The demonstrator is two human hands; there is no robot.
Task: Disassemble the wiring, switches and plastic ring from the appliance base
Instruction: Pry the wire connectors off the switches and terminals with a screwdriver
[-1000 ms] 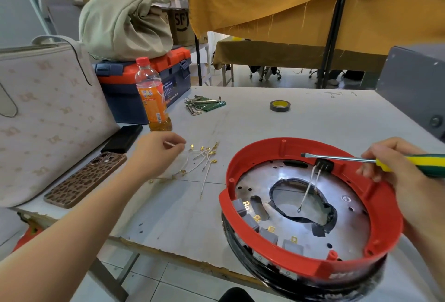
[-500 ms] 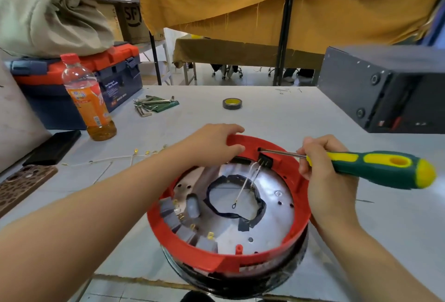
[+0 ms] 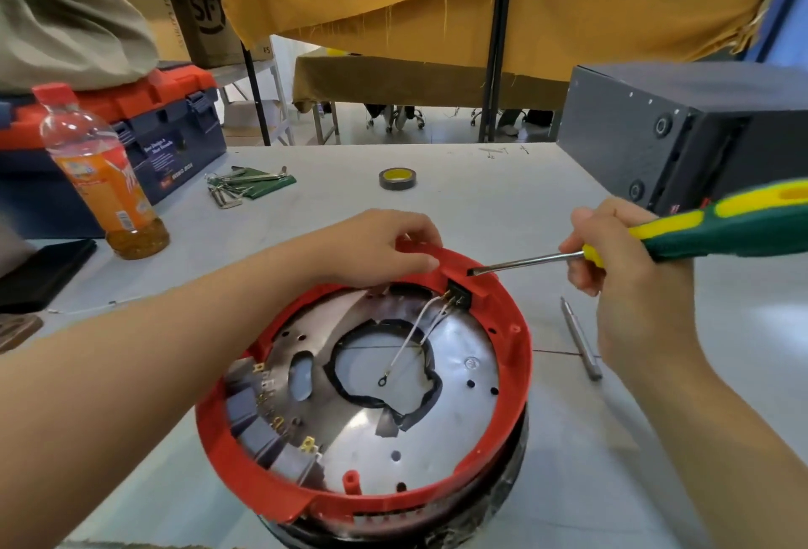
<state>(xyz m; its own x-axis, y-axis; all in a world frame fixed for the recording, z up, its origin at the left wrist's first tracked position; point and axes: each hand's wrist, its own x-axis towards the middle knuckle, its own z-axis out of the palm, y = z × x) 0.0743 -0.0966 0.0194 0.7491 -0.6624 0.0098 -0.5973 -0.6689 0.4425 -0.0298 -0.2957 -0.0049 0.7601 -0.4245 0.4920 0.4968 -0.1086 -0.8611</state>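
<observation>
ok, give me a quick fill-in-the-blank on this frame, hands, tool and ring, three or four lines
1. The right hand holds a green and yellow ____.
2. The left hand grips the far rim of the ____ plastic ring.
3. The tool's tip sits at the ring's rim just above a small black ____ with white wires.
4. The roll of tape lies on the table ____ the ring.

Missing words: screwdriver; red; switch; beyond

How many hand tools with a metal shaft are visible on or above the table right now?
2. The green-and-yellow screwdriver is gripped in the right hand, tip at the red plastic ring. A bare metal bit lies on the table, right of the ring. The hex keys are not counted.
</observation>
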